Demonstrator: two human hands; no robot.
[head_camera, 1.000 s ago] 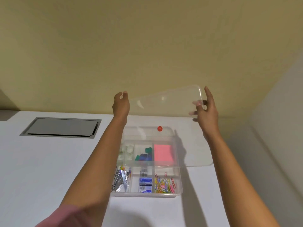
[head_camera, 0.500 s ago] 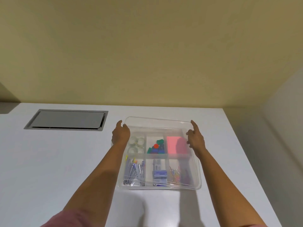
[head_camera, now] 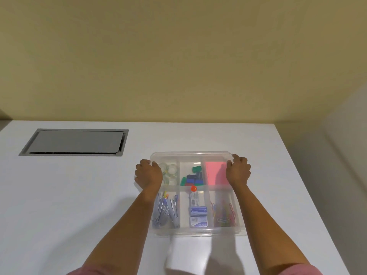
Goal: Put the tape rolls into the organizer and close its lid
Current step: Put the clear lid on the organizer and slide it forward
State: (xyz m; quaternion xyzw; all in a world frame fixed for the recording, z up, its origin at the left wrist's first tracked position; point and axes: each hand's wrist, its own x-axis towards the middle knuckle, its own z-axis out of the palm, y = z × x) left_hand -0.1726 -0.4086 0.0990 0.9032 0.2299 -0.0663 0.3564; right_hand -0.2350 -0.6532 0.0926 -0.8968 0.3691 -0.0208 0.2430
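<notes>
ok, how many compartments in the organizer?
6, in two rows of three under the clear lid. Far row: tape rolls, coloured clips, pink notes. Near row: metal clips, staple boxes, paper clips.

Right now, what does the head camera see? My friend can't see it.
Two hands, left hand and right hand, press a clear lid onto a plastic organizer on a white table. Tape rolls sit in its far-left compartment.

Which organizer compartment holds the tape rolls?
The far-left compartment, beside the left hand: clear tape rolls lie there. The others hold clips, pink notes, staples or paper clips.
</notes>
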